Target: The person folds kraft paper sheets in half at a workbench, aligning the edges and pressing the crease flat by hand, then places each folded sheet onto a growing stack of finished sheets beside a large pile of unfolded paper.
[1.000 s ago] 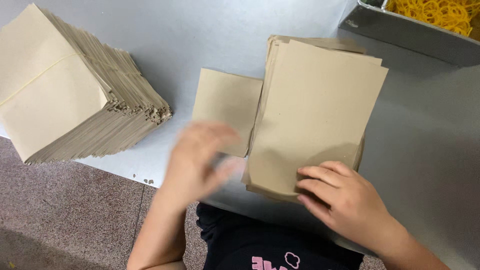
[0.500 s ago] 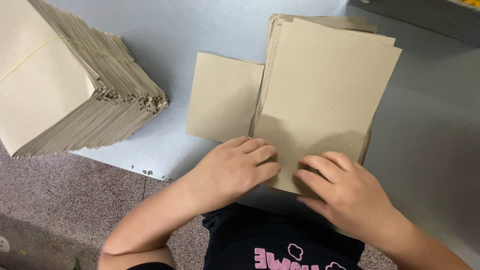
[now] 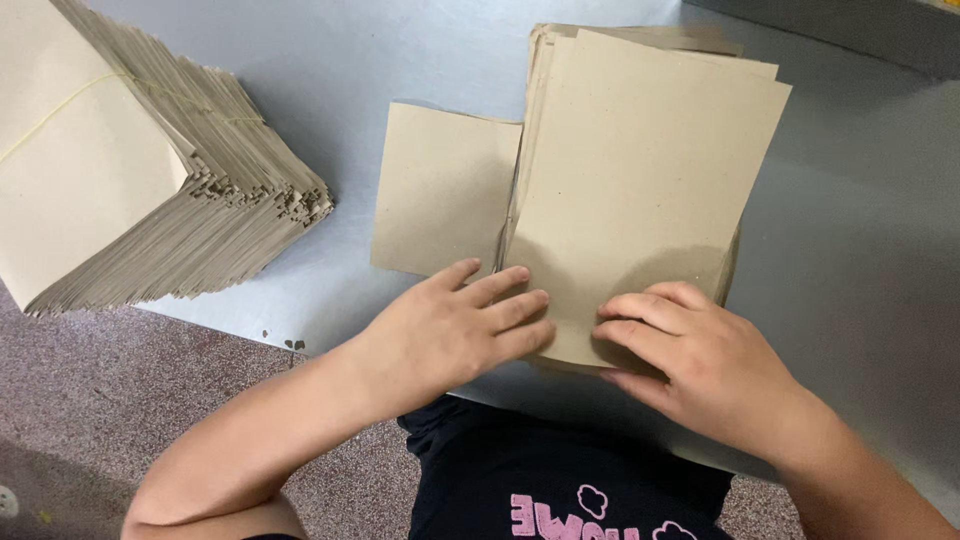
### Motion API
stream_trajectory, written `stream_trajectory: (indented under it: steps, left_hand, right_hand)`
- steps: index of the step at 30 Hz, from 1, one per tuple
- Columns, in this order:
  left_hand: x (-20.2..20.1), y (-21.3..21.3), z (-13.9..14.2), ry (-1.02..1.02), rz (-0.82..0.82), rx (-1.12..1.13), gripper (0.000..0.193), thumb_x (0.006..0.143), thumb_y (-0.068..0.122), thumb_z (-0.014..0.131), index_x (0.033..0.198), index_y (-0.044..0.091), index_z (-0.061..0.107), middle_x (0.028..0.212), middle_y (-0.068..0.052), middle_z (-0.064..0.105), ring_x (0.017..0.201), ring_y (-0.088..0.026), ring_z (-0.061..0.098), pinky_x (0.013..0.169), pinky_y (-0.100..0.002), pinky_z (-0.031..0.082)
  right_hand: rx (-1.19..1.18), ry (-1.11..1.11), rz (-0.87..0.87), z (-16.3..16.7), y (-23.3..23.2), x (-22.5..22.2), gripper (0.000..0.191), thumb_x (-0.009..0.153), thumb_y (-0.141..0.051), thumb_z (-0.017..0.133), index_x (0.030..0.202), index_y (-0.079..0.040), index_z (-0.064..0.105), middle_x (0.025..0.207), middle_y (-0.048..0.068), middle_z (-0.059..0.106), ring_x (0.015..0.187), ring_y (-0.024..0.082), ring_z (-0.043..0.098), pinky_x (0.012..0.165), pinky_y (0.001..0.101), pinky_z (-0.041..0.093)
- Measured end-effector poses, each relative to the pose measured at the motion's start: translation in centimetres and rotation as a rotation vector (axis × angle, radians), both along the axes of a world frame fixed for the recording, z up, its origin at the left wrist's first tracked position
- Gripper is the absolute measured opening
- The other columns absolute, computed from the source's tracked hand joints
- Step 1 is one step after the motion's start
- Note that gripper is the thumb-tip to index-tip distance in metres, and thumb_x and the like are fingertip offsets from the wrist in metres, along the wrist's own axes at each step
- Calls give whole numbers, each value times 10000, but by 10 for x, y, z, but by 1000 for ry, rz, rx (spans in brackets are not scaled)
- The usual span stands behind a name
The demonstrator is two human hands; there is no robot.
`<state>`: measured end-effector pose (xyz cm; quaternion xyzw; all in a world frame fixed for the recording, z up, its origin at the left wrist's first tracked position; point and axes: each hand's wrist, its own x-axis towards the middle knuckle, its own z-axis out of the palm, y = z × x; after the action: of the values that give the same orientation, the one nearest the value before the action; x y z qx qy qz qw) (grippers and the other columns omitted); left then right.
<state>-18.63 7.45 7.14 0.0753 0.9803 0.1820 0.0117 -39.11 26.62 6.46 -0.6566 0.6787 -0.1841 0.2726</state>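
Both palms down, flat, pinning the near edge: left hand [image 3: 455, 330] and right hand [image 3: 700, 360] on the sheets [image 3: 640, 180], fingers spread, grasping nothing.

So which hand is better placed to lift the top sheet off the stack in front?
Probably the right hand: its curled fingertips sit at the near edge of the top sheet. The left hand lies flat, half across the single sheet beside the stack.
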Motion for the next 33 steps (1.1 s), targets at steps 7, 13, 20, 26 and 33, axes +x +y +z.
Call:
stream_trajectory:
  steps: [7, 13, 20, 26, 33]
  left_hand:
    - [2, -12, -10, 97, -36, 88, 293, 886, 203, 631, 1149, 95, 705, 1325, -83, 690, 1272, -276, 634, 1043, -419, 499]
    - [-13, 19, -11, 486, 325, 321, 428, 940, 238, 761, 1324, 108, 624, 1352, -88, 629, 1292, -261, 589, 1129, -407, 458]
    - [-28, 39, -13, 329, 365, 1230, 578, 949, 260, 845, 1410, 51, 565, 1435, -151, 628, 1380, -269, 610, 1213, -364, 477]
    - [-42, 38, -28, 289, 323, 1116, 457, 898, 232, 813, 1306, 77, 676, 1285, -99, 744, 1170, -240, 757, 1019, -312, 595]
    - [-51, 38, -43, 281, 340, 976, 483, 813, 238, 834, 1244, 67, 696, 1219, -113, 758, 1136, -284, 759, 1002, -366, 590]
  right_hand:
    - [-31, 26, 43, -1, 2, 0, 512, 713, -454, 839, 1093, -128, 729, 1166, 22, 687, 1053, 235, 633, 801, 360, 553]
    - [-114, 29, -218, 13, 16, 16, 314, 820, -229, 788, 1101, -93, 752, 1034, 51, 749, 932, 239, 691, 752, 368, 547]
    - [-243, -740, -377, 17, 26, -4, 174, 902, -82, 787, 1064, -98, 726, 1023, 104, 759, 1019, 214, 727, 889, 318, 574]
    - [-706, -881, -547, -21, 7, 1, 635, 1016, -265, 663, 1529, -83, 336, 1415, 135, 533, 1318, 214, 539, 1170, 363, 456]
    - [-706, -909, -392, -40, 11, 7, 228, 1193, -216, 454, 1217, -23, 572, 1125, 159, 685, 1075, 226, 695, 1002, 349, 576]
